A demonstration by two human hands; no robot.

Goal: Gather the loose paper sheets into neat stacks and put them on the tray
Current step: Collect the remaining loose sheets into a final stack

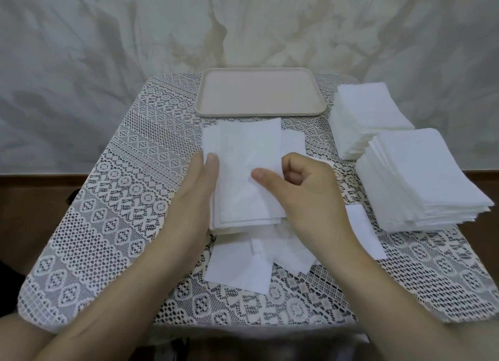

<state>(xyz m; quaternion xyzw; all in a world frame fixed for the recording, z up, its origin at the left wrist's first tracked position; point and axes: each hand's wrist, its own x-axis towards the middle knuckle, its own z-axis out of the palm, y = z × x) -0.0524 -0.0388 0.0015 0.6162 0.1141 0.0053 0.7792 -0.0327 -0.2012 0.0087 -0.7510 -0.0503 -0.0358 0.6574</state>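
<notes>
A small stack of white paper sheets [243, 155] is held above the middle of the table. My left hand [194, 196] grips its left edge, thumb on top. My right hand [305, 193] pinches the top sheet near its right edge, thumb on top and fingers curled. Several loose sheets [237, 266] lie scattered on the lace cloth beneath and toward me, and one sheet [364, 231] lies to the right. The beige tray [208, 96] sits at the far edge of the table with nothing on it.
Two tall stacks of white sheets stand on the right side, one far [370, 112] and one nearer [421, 177]. A lace tablecloth [121, 198] covers the small table. A draped white sheet hangs behind as a backdrop.
</notes>
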